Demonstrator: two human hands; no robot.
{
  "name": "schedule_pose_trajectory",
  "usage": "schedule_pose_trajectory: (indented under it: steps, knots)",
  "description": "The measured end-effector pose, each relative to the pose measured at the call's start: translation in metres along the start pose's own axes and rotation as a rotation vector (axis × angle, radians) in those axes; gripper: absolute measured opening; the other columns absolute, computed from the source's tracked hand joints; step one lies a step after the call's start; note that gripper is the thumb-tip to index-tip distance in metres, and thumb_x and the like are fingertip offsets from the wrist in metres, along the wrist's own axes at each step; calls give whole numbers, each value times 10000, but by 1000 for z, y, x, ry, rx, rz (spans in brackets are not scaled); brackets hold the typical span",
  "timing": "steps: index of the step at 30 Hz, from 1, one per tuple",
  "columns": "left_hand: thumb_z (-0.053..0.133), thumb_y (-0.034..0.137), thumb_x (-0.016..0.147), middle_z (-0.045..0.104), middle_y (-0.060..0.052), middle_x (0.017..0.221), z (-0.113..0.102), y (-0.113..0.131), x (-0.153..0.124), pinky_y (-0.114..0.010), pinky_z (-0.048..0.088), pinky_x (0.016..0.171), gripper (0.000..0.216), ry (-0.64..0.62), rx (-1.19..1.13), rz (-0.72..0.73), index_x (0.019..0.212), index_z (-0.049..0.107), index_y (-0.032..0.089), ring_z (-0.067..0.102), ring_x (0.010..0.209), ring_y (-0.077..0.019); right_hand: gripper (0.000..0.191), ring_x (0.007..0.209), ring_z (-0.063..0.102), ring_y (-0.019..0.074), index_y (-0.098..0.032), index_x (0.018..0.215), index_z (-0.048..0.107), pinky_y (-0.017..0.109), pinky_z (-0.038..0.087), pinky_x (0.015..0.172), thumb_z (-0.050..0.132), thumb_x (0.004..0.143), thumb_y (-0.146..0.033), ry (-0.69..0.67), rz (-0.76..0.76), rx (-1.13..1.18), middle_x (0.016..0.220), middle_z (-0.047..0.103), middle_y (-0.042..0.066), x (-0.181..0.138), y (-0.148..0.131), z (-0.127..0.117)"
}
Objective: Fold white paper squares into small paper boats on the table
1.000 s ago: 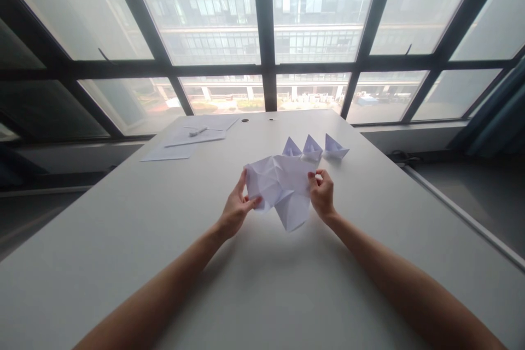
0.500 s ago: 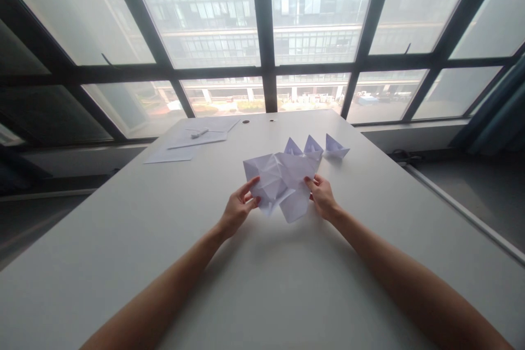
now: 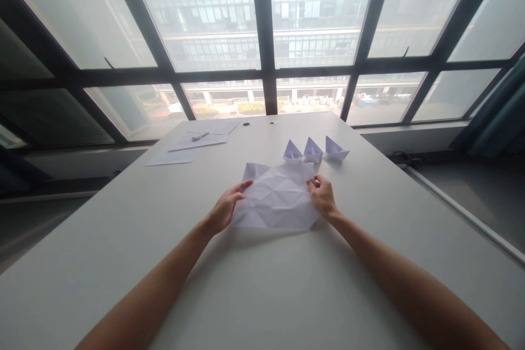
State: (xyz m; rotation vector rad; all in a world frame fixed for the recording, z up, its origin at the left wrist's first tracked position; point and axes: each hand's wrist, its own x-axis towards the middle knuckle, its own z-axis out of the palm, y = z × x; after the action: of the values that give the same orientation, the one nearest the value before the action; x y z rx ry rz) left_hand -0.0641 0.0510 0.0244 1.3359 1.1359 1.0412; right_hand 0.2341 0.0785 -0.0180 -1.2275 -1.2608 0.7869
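Note:
A creased sheet of white paper (image 3: 279, 199) is spread between my hands, low over the table, its far corners bent up. My left hand (image 3: 225, 206) pinches its left edge, thumb and fingers closed on it. At the right edge my right hand (image 3: 322, 196) grips the sheet, with its fingertips partly behind the paper. Just beyond the sheet stand three folded paper boats in a row: a left one (image 3: 292, 152), a middle one (image 3: 313, 150) and a right one (image 3: 336, 149).
Flat white sheets (image 3: 172, 157) lie at the far left of the white table (image 3: 262, 295), with a small white object (image 3: 200, 135) on top. Two round holes sit near the table's far edge. Large dark-framed windows (image 3: 268, 22) rise behind it.
The paper has been opened out from a partly folded, bunched shape into a wide creased sheet. My left hand has moved slightly left and the paper has come nearer. The boats stay put.

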Motion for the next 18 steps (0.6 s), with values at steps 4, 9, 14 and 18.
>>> schedule_pose_trajectory:
  steps: [4,9,14,18]
  knots:
    - [845,425,610,584,-148,1270,0,-6,4,-369,509,892,702,201,373,13,1219,605,171,591,1115,-302,186,503,453,132,-175,902,594,248,320,500,522,830,-331,4,-44,-148,641,588,0,-6,-2,5]
    - [728,319,660,618,-115,1151,-17,-3,10,-283,523,655,559,160,465,-47,1181,589,168,652,787,-196,529,528,503,175,-159,1309,511,270,349,539,495,783,-209,17,-54,-350,623,564,-17,-12,-6,6]
    - [714,304,645,725,-72,896,-58,11,20,-296,532,650,675,29,459,-76,1287,562,161,689,782,-243,754,559,516,183,-199,1527,292,276,346,579,505,805,-160,-104,-95,-657,638,589,-10,-29,-22,15]
    - [701,299,672,738,-63,820,-89,21,27,-315,544,685,639,28,730,-157,1277,576,135,699,774,-260,718,633,571,183,-221,1523,325,270,375,639,523,836,-151,-221,-94,-743,722,658,22,-43,-34,22]
